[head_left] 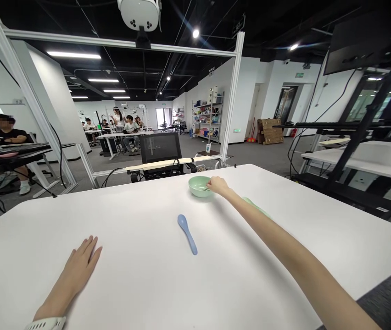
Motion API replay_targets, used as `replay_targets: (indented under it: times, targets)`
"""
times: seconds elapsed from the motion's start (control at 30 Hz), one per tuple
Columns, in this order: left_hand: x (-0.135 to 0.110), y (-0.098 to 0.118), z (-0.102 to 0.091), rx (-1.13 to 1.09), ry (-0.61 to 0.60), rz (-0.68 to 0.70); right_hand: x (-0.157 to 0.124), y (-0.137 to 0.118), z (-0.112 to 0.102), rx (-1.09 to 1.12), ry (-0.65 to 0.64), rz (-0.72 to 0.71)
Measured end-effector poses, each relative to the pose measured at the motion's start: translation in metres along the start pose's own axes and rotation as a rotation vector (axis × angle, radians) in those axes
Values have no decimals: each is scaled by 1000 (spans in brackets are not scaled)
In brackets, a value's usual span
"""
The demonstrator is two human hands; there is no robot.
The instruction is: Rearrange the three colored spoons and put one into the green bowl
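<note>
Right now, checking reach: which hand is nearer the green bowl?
Right: the right hand is at the rim of the bowl; the left hand lies well left, nearer the camera.

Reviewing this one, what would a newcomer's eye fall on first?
Probably the blue spoon, standing out on the bare middle of the white table. Next, the green bowl near the far edge, with the right hand at its right side. The left hand rests palm down at left.

Open-plan office: desks [113, 135], stocked shelves [207, 115]
</note>
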State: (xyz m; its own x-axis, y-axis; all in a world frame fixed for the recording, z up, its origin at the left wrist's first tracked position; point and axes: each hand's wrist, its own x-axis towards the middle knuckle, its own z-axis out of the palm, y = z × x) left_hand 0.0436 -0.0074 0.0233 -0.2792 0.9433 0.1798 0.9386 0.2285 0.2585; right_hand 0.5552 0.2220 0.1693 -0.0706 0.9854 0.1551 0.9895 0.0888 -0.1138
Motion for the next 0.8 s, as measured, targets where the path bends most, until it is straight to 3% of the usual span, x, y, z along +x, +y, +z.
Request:
replay_targets:
  times: [0.13, 0.23, 0.37, 0.5, 0.6, 0.8]
  targets:
    - [0, 0, 1, 9, -15, -12, -21, 29, -4, 106, 171, -57]
    - [1, -2, 4, 0, 0, -17, -46, 58, 12, 223, 269, -98]
    - [1, -2, 6, -26, 27, -8, -86, 91, 54, 260, 216, -139]
    - [0, 0, 3, -41, 17, -11, -109, 108, 89, 289, 156, -169]
    - [0, 0, 1, -41, 3, -14, -113, 111, 97, 323, 140, -156]
    - [3, -6, 6, -68, 31, -14, -114, 107, 92, 350, 142, -137]
